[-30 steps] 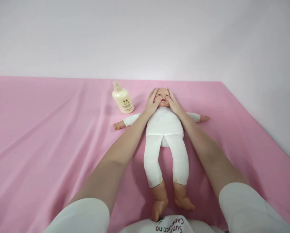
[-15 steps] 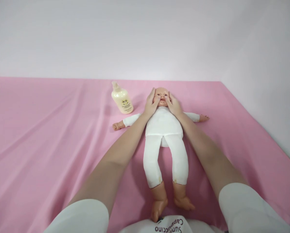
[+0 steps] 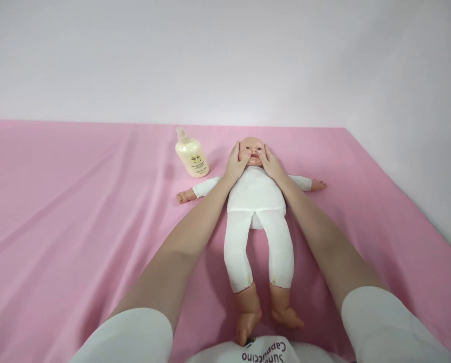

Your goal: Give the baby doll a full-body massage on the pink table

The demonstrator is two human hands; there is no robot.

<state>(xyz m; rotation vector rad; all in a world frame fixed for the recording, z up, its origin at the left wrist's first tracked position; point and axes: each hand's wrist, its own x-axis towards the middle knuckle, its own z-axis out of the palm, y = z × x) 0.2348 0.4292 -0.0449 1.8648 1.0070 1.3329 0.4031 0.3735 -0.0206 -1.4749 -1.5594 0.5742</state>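
Observation:
A baby doll (image 3: 256,194) in a white suit lies on its back on the pink sheet (image 3: 77,201), head away from me, arms spread. My left hand (image 3: 236,164) rests flat against the left side of the doll's face, thumb near its mouth. My right hand (image 3: 270,162) presses the other cheek in the same way. Both hands touch the face with fingers extended; neither grips anything. The doll's bare feet point toward me.
A cream lotion bottle (image 3: 191,154) with a pump top stands on the sheet just left of the doll's head. A pale wall rises behind the sheet and along its right edge. White sleeves and a printed shirt fill the bottom.
Both hands have slid slightly down the doll's face, from the temples toward the cheeks and mouth. The doll and bottle stay in place.

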